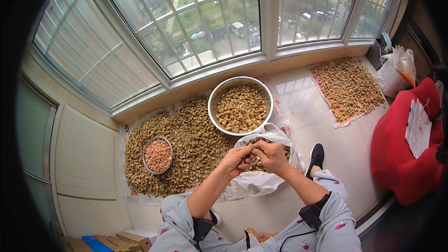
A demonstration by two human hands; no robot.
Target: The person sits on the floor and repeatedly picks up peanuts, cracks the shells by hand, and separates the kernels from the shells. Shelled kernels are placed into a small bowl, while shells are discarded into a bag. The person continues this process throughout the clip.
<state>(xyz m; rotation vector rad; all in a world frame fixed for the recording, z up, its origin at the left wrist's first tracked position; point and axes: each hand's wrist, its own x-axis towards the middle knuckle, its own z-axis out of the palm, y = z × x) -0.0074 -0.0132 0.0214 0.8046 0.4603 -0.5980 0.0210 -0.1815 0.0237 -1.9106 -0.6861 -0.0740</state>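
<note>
My left hand (238, 160) and my right hand (270, 154) meet over a white plastic bag (259, 183) that lies wide open with peanut shells inside. Fingertips of both hands pinch a peanut (252, 148), mostly covered by the fingers; the left fingers also curl around something, likely more peanuts. Just beyond the bag is a steel basin (214, 114) holding unshelled peanuts (241, 108). To the left, a broad heap of unshelled peanuts (196, 140) is spread over paper sheets. On that heap rests a small metal bowl (144, 159) of shelled pink peanut kernels (157, 154).
More unshelled peanuts (348, 85) cover a sheet at the back right. A red beanbag-like seat (388, 150) bears a white paper bag (418, 127); plastic bags (395, 73) stand behind it. Barred windows (224, 24) line the far side. Cardboard boxes (115, 243) lie at the lower left.
</note>
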